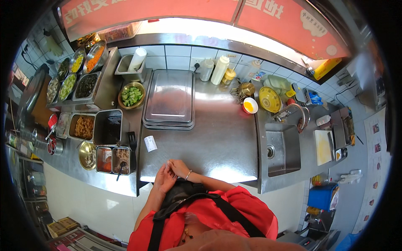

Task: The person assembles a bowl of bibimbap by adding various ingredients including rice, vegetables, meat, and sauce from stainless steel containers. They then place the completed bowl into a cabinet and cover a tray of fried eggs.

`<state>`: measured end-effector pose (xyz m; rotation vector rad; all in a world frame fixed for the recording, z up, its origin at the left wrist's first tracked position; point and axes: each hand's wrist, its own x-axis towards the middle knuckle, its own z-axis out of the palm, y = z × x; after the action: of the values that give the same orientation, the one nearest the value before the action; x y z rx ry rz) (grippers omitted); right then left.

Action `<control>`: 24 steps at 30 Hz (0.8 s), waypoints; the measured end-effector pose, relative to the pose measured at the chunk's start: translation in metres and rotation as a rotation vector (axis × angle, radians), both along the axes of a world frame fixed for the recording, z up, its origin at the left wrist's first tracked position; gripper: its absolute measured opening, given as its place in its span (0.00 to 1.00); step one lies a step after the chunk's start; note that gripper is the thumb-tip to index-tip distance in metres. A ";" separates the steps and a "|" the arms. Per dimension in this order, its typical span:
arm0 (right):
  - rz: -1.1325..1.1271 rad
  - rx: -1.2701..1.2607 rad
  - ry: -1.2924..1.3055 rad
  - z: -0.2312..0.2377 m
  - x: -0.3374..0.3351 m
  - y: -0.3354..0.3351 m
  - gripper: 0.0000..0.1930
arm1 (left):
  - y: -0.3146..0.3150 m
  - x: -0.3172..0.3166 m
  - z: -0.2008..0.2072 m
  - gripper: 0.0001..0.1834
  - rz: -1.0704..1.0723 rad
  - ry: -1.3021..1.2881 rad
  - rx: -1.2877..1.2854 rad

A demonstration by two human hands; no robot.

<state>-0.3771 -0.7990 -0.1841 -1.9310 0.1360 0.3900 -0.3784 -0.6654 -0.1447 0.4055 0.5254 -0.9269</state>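
My left hand [165,179] and my right hand [180,169] meet at the front edge of the steel counter [217,152]. Their fingers are bent and pressed together at the tips. Anything between them is too small or hidden to make out. A light bracelet circles my right wrist. Just beyond my hands, a small white printed slip [150,143] lies on the counter. Farther back are stacked steel trays under a metal lid [171,98].
Left stand steel food pans [109,127], bowls of chopped vegetables [67,87] and a bowl of green pieces [131,95]. Squeeze bottles [220,70], a bowl with yellow liquid [250,106] and a yellow bowl [270,99] line the back. Right are a sink [284,150] and cutting board [323,146].
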 end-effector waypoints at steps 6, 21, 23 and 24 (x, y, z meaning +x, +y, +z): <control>0.234 -0.361 -0.770 -0.003 -0.021 0.017 0.15 | -0.012 -0.005 -0.028 0.15 0.021 -0.198 0.389; 0.298 -0.281 -0.401 -0.012 -0.041 0.041 0.10 | 0.008 -0.008 -0.132 0.12 -0.069 0.104 0.228; 0.198 -0.223 -0.448 -0.018 -0.045 0.046 0.10 | 0.016 -0.009 -0.142 0.12 -0.085 0.116 0.210; 0.298 -0.291 -0.532 -0.017 -0.045 0.045 0.09 | 0.021 -0.011 -0.143 0.12 -0.092 0.107 0.216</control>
<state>-0.4222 -0.7541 -0.2011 -2.2834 -0.4701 0.0382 -0.3897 -0.6444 -0.2873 0.5810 0.7124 -0.9875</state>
